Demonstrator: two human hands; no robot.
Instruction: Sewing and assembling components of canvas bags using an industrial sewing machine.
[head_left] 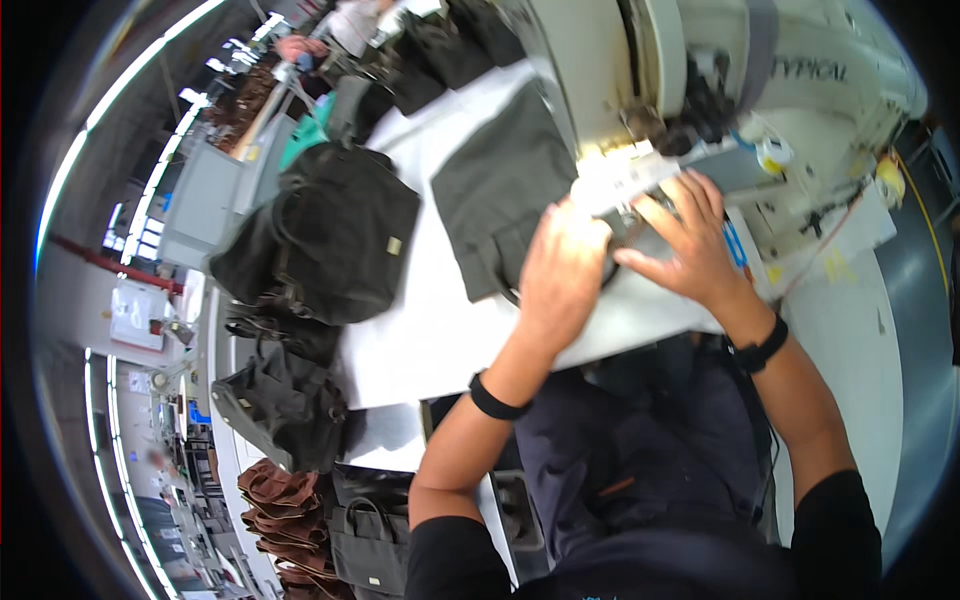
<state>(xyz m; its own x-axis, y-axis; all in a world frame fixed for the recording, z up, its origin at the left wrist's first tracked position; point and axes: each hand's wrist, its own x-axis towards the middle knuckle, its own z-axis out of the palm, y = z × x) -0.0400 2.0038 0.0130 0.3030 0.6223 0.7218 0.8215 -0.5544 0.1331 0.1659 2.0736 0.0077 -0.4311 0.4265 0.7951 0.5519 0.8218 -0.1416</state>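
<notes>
Left hand (565,270): bunched, fingers down on the dark fabric piece (505,180) by the sewing machine (840,75); can't tell if it's pinching, tips hidden by glare. Right hand (690,240): fingers spread, thumb apart from forefinger, at the plate end of the work. Fabric piece lies flat, mostly left of and beyond the grip; its dark handle loop (495,268) is just beside the left hand.

Edges: front edge of the white table (390,350) runs just nearside of both hands, close to the lap. Machine head crowds the far side of the grip. Slack is to the left: a strip of white tabletop between the fabric and the nearest bag. Blue item (737,245) sits just right of the right hand.

Containers: large dark bag (350,230) well left of the grip, smaller dark bag (285,400) nearer the body. Contents not visible. Brown folded pieces (285,510) stacked lower left, dark handled bag (370,545) beside them.

Room: strip lights (65,165) far left, grey floor (920,330) far right.
</notes>
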